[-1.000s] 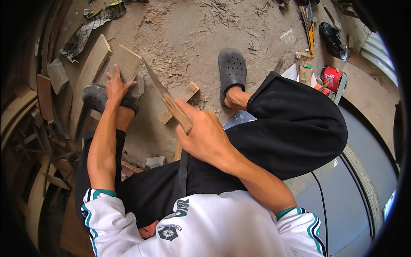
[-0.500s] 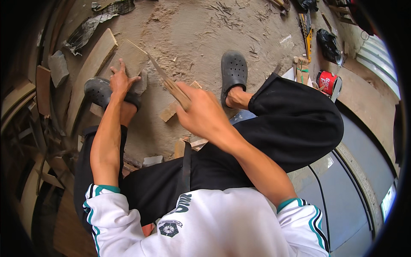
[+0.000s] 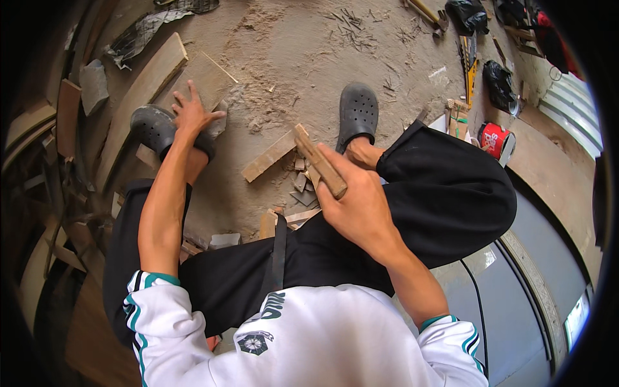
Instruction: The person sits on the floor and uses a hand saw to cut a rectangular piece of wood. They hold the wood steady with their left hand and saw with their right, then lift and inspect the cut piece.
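While my left grip (image 3: pixel 191 117) splays empty over the upper-left board (image 3: pixel 202 79), likely bracing it, my right grip (image 3: pixel 358 203) encloses the central handle (image 3: pixel 320 160).

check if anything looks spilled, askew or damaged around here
Thin sticks lie scattered on the floor at the top, and pale crumbs spread right of the board by the left hand, like uncleared debris. The sheet at upper left looks odd too: crumpled, with ragged edges.

Soft light covers the floor (image 3: pixel 277 77); wood scraps (image 3: pixel 68 119) at its left edge sit dim; outer lines bow; my shirt (image 3: pixel 348 342) blurs, my right hand (image 3: pixel 360 205) looks crisper.
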A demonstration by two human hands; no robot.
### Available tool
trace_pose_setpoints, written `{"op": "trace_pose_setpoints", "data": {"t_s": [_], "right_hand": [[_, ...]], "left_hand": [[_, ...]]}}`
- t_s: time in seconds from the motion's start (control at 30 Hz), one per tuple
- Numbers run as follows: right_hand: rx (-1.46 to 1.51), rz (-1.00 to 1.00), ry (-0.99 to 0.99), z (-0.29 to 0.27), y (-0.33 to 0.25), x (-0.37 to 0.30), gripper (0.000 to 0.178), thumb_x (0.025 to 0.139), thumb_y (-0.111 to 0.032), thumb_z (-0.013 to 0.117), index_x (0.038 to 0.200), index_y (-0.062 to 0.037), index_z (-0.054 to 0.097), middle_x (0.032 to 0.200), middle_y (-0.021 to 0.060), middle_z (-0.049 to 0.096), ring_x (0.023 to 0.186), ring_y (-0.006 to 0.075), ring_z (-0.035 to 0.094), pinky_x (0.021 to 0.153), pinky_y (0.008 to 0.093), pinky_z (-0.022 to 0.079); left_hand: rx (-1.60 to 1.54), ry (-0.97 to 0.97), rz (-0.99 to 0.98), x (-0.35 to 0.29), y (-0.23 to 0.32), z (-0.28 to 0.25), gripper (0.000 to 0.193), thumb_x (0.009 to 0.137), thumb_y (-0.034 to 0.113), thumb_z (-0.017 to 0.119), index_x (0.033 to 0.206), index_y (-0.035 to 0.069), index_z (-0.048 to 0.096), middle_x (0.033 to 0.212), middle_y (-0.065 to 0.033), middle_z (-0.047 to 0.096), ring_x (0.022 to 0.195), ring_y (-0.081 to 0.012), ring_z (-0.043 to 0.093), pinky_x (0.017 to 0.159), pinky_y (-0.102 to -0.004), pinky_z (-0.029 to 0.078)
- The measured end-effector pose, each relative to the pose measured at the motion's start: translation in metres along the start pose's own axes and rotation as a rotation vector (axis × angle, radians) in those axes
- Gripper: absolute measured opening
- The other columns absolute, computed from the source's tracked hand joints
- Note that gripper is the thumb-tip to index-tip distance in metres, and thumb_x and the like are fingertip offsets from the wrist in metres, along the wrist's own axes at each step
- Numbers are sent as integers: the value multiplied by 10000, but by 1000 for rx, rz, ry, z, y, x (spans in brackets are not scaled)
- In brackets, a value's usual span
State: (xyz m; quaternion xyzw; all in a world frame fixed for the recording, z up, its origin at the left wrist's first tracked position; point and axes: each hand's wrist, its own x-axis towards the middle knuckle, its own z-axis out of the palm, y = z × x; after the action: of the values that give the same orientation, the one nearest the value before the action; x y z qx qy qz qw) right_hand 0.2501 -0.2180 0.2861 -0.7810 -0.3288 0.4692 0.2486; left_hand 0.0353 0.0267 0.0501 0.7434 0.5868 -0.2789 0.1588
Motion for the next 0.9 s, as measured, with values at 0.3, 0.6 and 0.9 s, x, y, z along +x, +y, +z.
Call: {"op": "trace_pose_setpoints", "data": {"t_s": [0.3, 0.6, 0.9], "right_hand": [[113, -123, 144, -4, 10, 19, 520, 811, -54, 640, 1315, 43, 556, 754, 262, 662, 668, 321, 696, 656, 366, 521], [223, 14, 98, 3, 17, 21, 522, 821, -74, 627, 1322, 47, 546, 812, 271, 678, 706, 316, 705, 689, 364, 530], [244, -29, 73, 31, 23, 28, 529, 816, -100, 628, 1322, 35, 548, 729, 284, 642, 681, 397, 680, 685, 413, 530]], "left_hand": [[242, 564, 727, 23, 31, 13, 234, 880, 235, 626, 1084, 138, 689, 1249, -92, 591, 1235, -260, 509, 1018, -485, 411], [490, 293, 811, 34, 63, 9, 113, 842, 109, 589, 860, 90, 699, 994, -56, 646, 960, -236, 636, 778, -404, 526], [-33, 435, 337, 23, 30, 25, 614, 862, 454, 666, 1358, 139, 486, 1397, -197, 450, 1265, -420, 476, 1002, -509, 456]]}}
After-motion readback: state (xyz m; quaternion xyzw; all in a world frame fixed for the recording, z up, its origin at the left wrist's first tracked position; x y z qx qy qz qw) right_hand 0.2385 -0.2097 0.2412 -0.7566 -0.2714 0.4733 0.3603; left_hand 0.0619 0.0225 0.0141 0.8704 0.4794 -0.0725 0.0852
